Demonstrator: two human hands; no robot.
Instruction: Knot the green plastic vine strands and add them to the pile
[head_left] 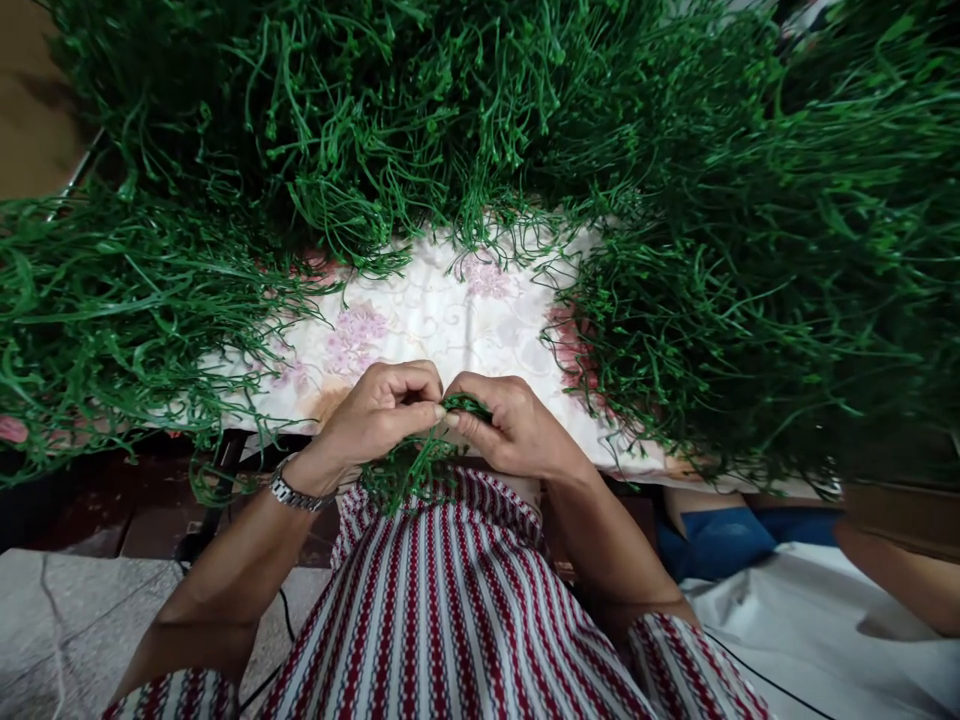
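My left hand (379, 412) and my right hand (514, 425) meet just above my lap, both closed in a pinch on a small bunch of thin green stems (466, 404). More of that bunch (409, 470) hangs down below the hands onto my red-and-white striped garment (450, 600). A metal watch (294, 493) sits on my left wrist. The hands hover at the near edge of a table covered by a floral cloth (427, 315).
Big heaps of green stems (750, 250) cover the table at left, back and right, ringing the bare patch of cloth. Another person's arm (900, 575) and blue and white clothing show at lower right. Grey stone floor (67, 620) lies at lower left.
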